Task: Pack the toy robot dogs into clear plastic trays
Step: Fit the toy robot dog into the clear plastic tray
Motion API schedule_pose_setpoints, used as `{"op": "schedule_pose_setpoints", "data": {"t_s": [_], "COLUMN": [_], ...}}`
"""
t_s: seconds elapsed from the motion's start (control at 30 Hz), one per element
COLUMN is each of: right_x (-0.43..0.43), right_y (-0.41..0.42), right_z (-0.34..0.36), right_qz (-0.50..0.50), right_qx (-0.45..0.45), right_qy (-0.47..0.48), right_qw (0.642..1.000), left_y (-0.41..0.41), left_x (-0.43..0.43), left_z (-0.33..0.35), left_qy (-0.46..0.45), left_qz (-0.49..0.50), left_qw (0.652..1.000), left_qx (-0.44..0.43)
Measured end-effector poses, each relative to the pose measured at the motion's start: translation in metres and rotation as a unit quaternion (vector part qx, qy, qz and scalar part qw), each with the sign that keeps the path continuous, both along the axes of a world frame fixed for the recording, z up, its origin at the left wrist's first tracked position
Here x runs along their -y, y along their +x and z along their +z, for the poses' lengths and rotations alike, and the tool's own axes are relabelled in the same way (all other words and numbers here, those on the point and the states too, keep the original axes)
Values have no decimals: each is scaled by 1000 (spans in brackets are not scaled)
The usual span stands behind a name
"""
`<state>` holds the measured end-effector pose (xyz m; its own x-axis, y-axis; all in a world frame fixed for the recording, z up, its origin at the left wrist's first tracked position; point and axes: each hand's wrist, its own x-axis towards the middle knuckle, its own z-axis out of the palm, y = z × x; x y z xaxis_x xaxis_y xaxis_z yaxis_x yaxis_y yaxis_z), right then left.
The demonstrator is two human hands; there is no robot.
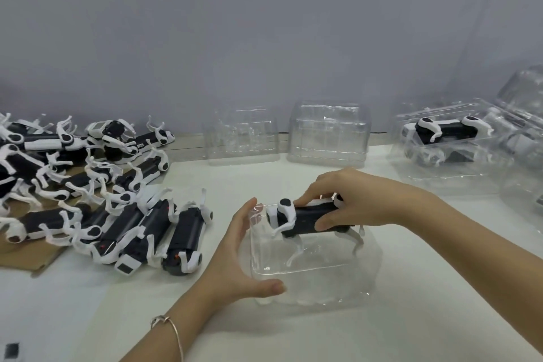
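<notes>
Toy dog over clear tray

Desk (88, 317), white, carries a heap of toy robot dogs (88, 185) at left and packed trays (449, 144) at far right. Clear tray (311, 267) sits centre, steadied by the left hand (244, 256), spread wide. Right hand (358, 200) grips one toy dog (305, 219), legs down inside the tray.

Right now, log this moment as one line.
right hand: lowering toy dog into clear tray | left hand: steadying tray | unpacked dogs: piled left
</notes>
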<state>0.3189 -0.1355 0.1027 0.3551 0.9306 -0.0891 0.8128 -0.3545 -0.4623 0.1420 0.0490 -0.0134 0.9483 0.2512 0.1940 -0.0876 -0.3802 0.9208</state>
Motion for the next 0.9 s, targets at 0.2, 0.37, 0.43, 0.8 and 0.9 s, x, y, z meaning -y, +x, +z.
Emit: {"op": "schedule_pose_setpoints", "data": {"t_s": [0.2, 0.37, 0.43, 0.8, 0.9], "right_x": [-9, -7, -4, 46, 47], "right_y": [-7, -4, -3, 0, -9], "right_z": [-17, -39, -43, -54, -65], "right_qz": [60, 118, 130, -374, -354], "right_qx": [80, 199, 251, -275, -292], "right_qy": [-13, 32, 58, 196, 60], "right_qw": [995, 972, 957, 864, 886], "left_y": [0, 1, 0, 30, 35], "left_x": [-1, -4, -4, 15, 33], "left_z": [1, -2, -4, 34, 36], "left_qy": [-1, -7, -10, -278, -279], "left_qz": [-17, -23, -28, 152, 142], "left_qw": [1000, 1000, 1000, 940, 939], "left_qx": [-1, 5, 1, -125, -146]}}
